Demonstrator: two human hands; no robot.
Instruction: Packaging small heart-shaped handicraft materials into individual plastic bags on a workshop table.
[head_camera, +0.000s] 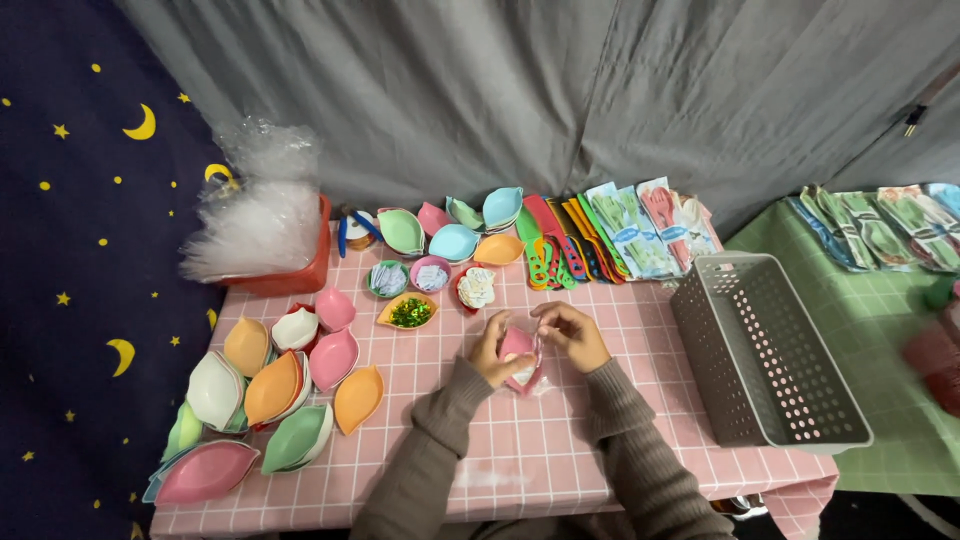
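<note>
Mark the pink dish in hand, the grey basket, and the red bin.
pink dish (517, 345), head view, exposed top face.
grey basket (700, 330), head view, left perforated wall.
red bin (300, 275), head view, front wall.

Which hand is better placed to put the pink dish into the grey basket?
Probably the right hand: it is on the side of the grey basket, while the left hand grips the pink dish from the far side.

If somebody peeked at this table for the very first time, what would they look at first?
Probably the two hands, left hand and right hand, meeting mid-table around a small pink dish that seems wrapped in clear film. Next come the colourful leaf-shaped dishes piled at the table's left, on the pink checked tablecloth. The big grey perforated basket at the right edge stands out too.
</note>
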